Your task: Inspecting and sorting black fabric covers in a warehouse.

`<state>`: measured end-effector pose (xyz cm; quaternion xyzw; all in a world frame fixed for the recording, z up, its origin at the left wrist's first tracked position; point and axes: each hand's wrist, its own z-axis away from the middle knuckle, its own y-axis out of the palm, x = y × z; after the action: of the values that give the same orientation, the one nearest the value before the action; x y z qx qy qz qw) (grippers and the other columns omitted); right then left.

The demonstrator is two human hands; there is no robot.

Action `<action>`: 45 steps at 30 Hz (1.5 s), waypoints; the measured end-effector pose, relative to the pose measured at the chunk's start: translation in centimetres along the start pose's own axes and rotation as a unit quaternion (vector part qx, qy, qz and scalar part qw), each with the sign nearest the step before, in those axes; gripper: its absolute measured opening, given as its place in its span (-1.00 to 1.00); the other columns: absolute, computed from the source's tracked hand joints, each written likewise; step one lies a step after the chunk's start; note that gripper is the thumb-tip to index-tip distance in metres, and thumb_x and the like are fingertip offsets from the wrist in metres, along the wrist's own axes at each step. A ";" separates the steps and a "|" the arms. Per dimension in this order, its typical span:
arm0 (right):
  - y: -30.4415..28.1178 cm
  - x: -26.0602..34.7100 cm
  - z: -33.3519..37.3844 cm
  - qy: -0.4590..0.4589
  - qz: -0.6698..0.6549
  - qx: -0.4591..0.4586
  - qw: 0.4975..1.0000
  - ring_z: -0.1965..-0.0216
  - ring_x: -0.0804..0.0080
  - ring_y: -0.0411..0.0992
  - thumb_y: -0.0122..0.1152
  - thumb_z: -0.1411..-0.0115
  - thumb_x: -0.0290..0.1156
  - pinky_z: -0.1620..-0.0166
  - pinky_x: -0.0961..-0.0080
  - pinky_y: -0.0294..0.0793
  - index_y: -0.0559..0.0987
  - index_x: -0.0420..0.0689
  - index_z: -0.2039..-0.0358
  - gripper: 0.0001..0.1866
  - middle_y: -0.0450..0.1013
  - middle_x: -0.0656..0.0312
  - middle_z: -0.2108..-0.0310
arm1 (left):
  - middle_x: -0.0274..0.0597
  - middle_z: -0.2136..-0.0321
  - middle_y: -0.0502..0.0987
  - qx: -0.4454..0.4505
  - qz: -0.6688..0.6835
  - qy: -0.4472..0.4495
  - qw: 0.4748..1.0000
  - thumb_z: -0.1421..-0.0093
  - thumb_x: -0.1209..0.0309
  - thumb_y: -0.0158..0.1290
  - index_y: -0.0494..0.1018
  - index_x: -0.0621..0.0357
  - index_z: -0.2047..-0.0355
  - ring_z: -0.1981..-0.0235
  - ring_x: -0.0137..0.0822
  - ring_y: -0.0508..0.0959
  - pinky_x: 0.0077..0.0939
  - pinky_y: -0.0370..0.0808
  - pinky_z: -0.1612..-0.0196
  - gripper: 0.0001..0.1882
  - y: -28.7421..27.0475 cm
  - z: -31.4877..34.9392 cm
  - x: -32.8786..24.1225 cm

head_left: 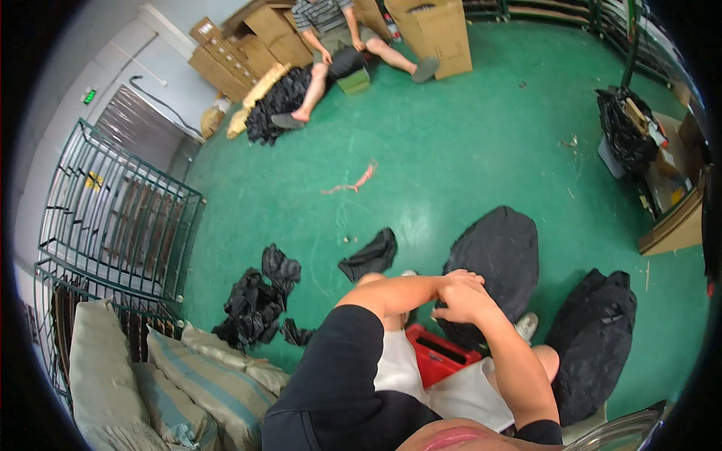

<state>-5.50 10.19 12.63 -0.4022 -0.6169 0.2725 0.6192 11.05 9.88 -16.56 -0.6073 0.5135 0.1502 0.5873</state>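
Note:
My left hand and my right hand meet in front of my knees, overlapping each other. Their fingers look bent and closed together; whatever may be between them is hidden. Just beyond and beneath them is a large black oval cover or filled bag, puffed out on the floor. From this view I cannot tell whether my hands touch it. Below my hands, between my legs, stands a red plastic stool or crate with a dark slot.
A second black bundle lies to my right; crumpled black bags and a small black piece lie left. Woven sacks and a green metal rack flank my left. A seated person is among cardboard boxes.

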 end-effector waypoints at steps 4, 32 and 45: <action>-2.6 -3.9 6.1 0.237 0.000 0.157 0.959 0.16 0.02 0.57 0.29 -0.07 0.00 0.07 0.17 0.53 0.65 -0.23 0.29 -0.52 0.59 -0.07 0.29 | 0.04 0.01 0.53 0.172 -0.222 -0.210 0.936 -0.12 0.02 0.12 0.52 0.08 0.01 -0.04 0.03 0.51 -0.14 0.44 -0.10 -0.48 -5.4 -13.5 -7.8; 0.2 -5.9 7.1 0.259 0.016 0.200 0.945 0.23 0.04 0.57 0.30 -0.08 -0.03 0.13 0.16 0.48 0.54 -0.19 0.28 -0.55 0.57 0.01 0.34 | -0.08 0.05 0.55 0.003 -0.292 -0.709 0.642 -0.16 0.21 0.11 0.48 0.14 0.14 -0.01 -0.05 0.50 -0.10 0.39 -0.09 -0.67 -5.6 21.3 8.7; 0.1 -6.4 5.0 0.231 0.000 0.096 0.968 0.12 0.00 0.54 0.27 -0.13 -0.08 0.03 0.10 0.47 0.53 -0.21 0.19 -0.56 0.55 -0.04 0.22 | 0.18 0.32 0.59 -0.321 -0.131 -0.518 0.782 -0.09 0.13 0.09 0.44 0.32 0.16 0.22 0.05 0.59 -0.14 0.49 0.11 -0.52 -20.3 6.2 -2.4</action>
<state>-10.96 5.68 8.64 -0.3928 -0.4280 0.2306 0.7806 28.87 11.94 -4.95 -0.6529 -0.0301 0.5198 0.5501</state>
